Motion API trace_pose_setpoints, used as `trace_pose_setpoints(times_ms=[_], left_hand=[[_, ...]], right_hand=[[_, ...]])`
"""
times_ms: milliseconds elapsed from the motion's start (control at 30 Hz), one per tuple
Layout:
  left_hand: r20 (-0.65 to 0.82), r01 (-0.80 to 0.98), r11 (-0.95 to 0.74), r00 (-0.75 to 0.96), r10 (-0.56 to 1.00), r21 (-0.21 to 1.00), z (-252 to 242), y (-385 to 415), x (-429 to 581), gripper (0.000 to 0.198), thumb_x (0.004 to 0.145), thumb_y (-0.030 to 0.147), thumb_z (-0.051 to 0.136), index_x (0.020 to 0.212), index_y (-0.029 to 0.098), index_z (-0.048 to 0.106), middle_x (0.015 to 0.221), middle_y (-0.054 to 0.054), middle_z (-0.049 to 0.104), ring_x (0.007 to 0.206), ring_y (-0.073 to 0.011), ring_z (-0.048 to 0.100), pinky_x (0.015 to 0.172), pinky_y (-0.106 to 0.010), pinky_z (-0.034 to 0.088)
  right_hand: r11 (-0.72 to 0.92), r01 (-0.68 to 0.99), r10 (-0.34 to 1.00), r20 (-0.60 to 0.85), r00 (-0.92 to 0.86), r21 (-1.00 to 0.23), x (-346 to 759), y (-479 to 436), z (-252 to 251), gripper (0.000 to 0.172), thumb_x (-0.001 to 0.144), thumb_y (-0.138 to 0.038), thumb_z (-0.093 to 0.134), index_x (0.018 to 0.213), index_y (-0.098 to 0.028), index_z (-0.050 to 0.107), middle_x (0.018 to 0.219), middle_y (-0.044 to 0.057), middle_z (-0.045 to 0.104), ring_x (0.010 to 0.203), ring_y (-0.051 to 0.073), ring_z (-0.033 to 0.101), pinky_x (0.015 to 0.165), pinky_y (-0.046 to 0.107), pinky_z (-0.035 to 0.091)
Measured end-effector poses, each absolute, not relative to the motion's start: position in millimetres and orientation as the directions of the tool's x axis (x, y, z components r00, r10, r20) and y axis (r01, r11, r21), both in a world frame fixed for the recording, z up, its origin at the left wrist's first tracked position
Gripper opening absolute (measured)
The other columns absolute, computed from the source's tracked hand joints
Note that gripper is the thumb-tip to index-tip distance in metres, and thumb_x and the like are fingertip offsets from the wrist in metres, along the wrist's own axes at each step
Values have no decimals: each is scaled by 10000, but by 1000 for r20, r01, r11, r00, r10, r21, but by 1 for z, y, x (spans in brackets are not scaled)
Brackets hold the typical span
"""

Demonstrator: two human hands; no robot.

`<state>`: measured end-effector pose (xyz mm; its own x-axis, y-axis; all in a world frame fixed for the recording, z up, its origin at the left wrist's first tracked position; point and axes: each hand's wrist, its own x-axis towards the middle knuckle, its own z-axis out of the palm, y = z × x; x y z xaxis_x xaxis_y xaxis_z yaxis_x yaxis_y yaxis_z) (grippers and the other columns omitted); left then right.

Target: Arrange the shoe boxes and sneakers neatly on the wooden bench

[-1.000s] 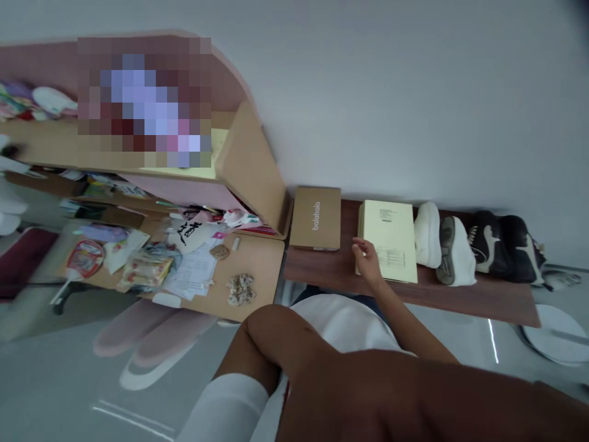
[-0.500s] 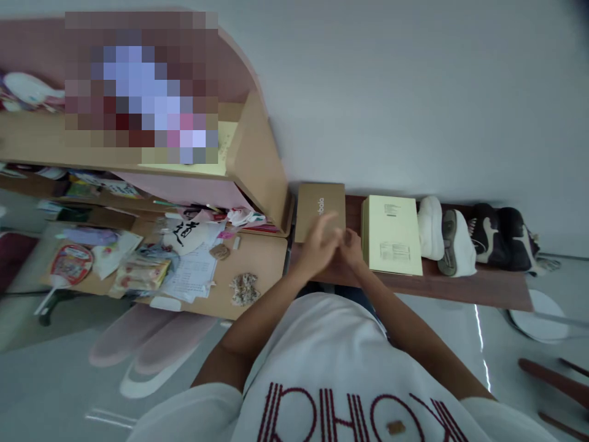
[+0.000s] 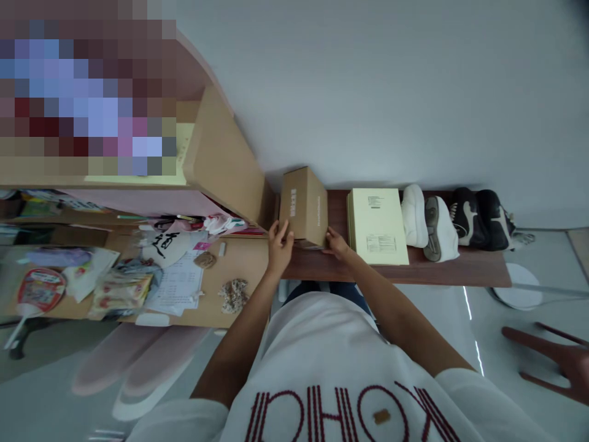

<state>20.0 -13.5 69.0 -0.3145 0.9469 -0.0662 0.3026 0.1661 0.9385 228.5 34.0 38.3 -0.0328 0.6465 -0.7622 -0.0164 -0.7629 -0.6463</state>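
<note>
Gripping cardboard box (image 3: 304, 205), left hand (image 3: 280, 250) and right hand (image 3: 337, 244) fingers (image 3: 286, 231) seemingly spread against it, yellow folder (image 3: 377, 226) beside

Rectangular brown kraft-cardboard box (image 3: 304, 207): matt, faintly rough paper board. Flat pale yellow card package (image 3: 377, 236): smooth, matt. Long dark red-brown wooden shelf (image 3: 464, 272): smooth, soft sheen. Pale grey floor (image 3: 442, 325): glossy, polished.

Cardboard box (image 3: 302, 205) is hemmed in: left side blocked by shelf side panel (image 3: 225, 159) just beside it, right side limited to a narrow gap before yellow folder (image 3: 377, 226), rear closed by wall (image 3: 391, 92); passage is left along front strip of desk (image 3: 437, 273)
</note>
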Motion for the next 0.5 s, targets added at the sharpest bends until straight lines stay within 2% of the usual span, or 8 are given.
trace_pose_setpoints(times_ms=[100, 167, 233, 300, 333, 400, 467, 500], left_hand=[[81, 469, 34, -221, 972, 882, 79, -32, 41, 784, 962, 486, 638, 1649, 247, 346, 1719, -154, 315, 1595, -304, 309, 1307, -486, 272], [92, 496, -26, -109, 990, 868, 79, -41, 57, 804, 978, 480, 602, 1672, 230, 285, 1742, -150, 272, 1622, -305, 242, 1329, -488, 210], [77, 434, -77, 19, 997, 898, 75, -45, 70, 781, 994, 492, 562, 1671, 214, 292, 1742, -146, 279, 1624, -296, 240, 1336, -471, 188], [32, 323, -59, 88, 996, 944, 67, -44, 76, 725, 1017, 506, 505, 1658, 217, 328, 1712, -142, 354, 1598, -281, 313, 1326, -459, 225], [-12, 295, -9, 68, 998, 956, 61, -42, 76, 698, 1023, 508, 492, 1645, 220, 357, 1695, -139, 389, 1589, -276, 336, 1322, -457, 239], [-140, 317, 167, -106, 984, 934, 48, -32, 69, 695, 1006, 493, 538, 1618, 195, 399, 1689, -157, 393, 1601, -292, 306, 1322, -469, 232], [-272, 336, 384, -335, 902, 860, 34, -20, 55, 754, 961, 461, 629, 1605, 143, 401, 1692, -201, 367, 1614, -324, 266, 1319, -487, 231], [-329, 316, 461, -390, 860, 829, 28, -14, 48, 769, 947, 446, 653, 1601, 130, 400, 1676, -214, 392, 1602, -330, 296, 1309, -489, 255]], right_hand=[[-781, -45, 617, -760, -205, -623, 224, 31, 53, 495, 1026, -596, 469, 1376, -292, 642, 1327, 104, 712, 1260, 316, 656, 1022, 612, 563], [-750, -128, 652, -694, -306, -648, 229, 27, 63, 618, 1001, -736, 399, 1353, -295, 653, 1301, 116, 727, 1246, 331, 668, 987, 593, 584], [-704, -156, 705, -655, -271, -693, 239, 24, 69, 656, 965, -780, 444, 1380, -305, 622, 1339, 114, 711, 1235, 331, 675, 957, 577, 606], [-676, -87, 736, -666, -126, -731, 249, 23, 71, 673, 946, -756, 520, 1429, -292, 579, 1417, 123, 665, 1251, 337, 663, 944, 579, 618], [-676, -32, 737, -675, -32, -737, 253, 23, 70, 689, 945, -735, 540, 1462, -278, 551, 1467, 134, 629, 1278, 345, 644, 945, 587, 619], [-691, 71, 722, -681, 124, -719, 258, 24, 66, 721, 959, -703, 528, 1521, -252, 500, 1551, 157, 552, 1356, 367, 587, 969, 610, 606], [-703, 102, 709, -684, 168, -704, 258, 25, 59, 736, 972, -701, 488, 1560, -258, 467, 1597, 156, 506, 1425, 373, 530, 1003, 616, 586], [-702, 90, 712, -688, 140, -707, 256, 24, 54, 743, 974, -710, 471, 1576, -275, 451, 1610, 145, 496, 1450, 369, 509, 1018, 614, 577]])
